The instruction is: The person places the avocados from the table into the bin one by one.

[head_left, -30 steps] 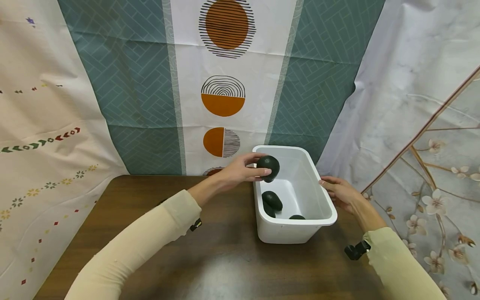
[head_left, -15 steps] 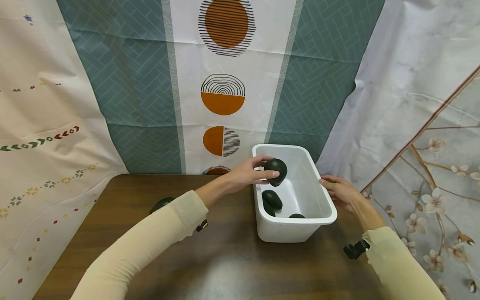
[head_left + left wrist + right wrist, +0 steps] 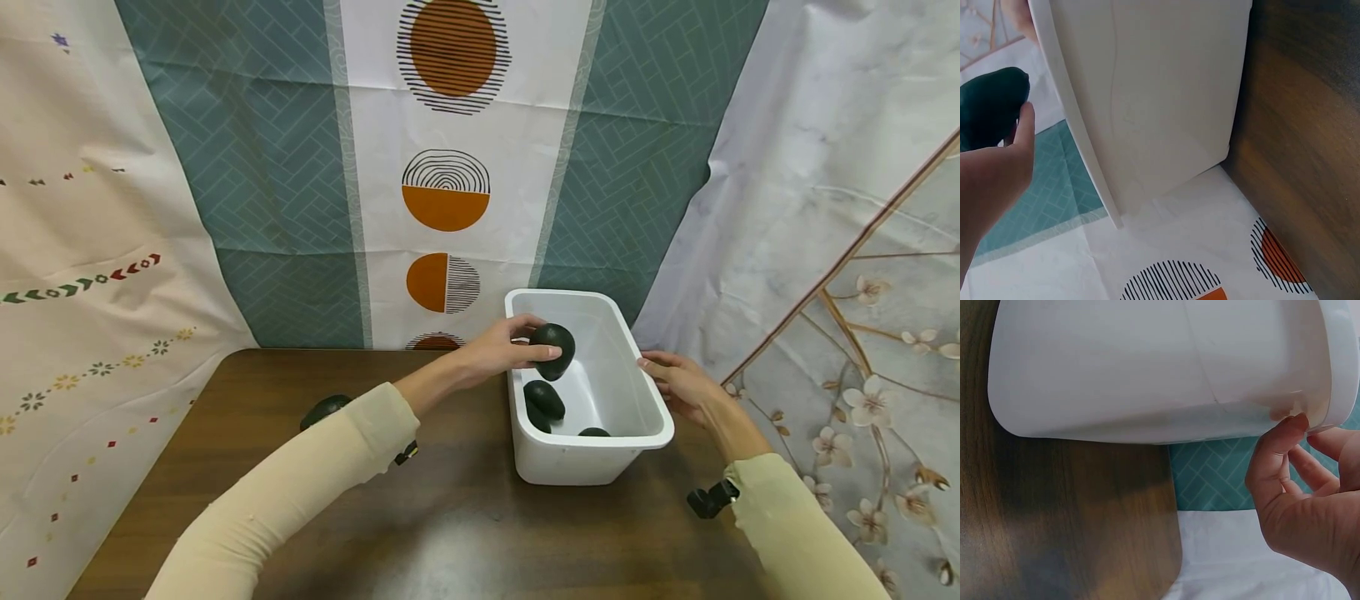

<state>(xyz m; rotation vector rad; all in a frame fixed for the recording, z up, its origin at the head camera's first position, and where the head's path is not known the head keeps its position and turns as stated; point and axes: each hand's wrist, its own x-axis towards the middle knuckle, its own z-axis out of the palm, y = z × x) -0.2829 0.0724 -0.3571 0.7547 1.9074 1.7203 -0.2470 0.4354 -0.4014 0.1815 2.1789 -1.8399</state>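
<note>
My left hand (image 3: 495, 350) holds a dark green avocado (image 3: 555, 354) between thumb and fingers, over the opening of a deep white plastic tub (image 3: 573, 467). In the left wrist view that avocado (image 3: 992, 103) shows beyond the tub's rim. Inside the tub lie several more avocados (image 3: 545, 400), grouped toward its near left end; one is mostly hidden behind the near wall. My right hand (image 3: 678, 382) grips the tub's right rim, its thumb at the edge and the other fingers outside. Up close, the right wrist view shows the fingertips (image 3: 1297, 420) right at the rim.
Another avocado (image 3: 322, 410) rests on the brown wooden table (image 3: 450, 500), partly covered by the left sleeve. Patterned cloths (image 3: 288, 167) hang behind the table and along both sides. The tub stands near the table's back right.
My left hand has carried its avocado to the right and slightly lower, from the tub's left rim to over its inside. The right hand stays on the rim.
</note>
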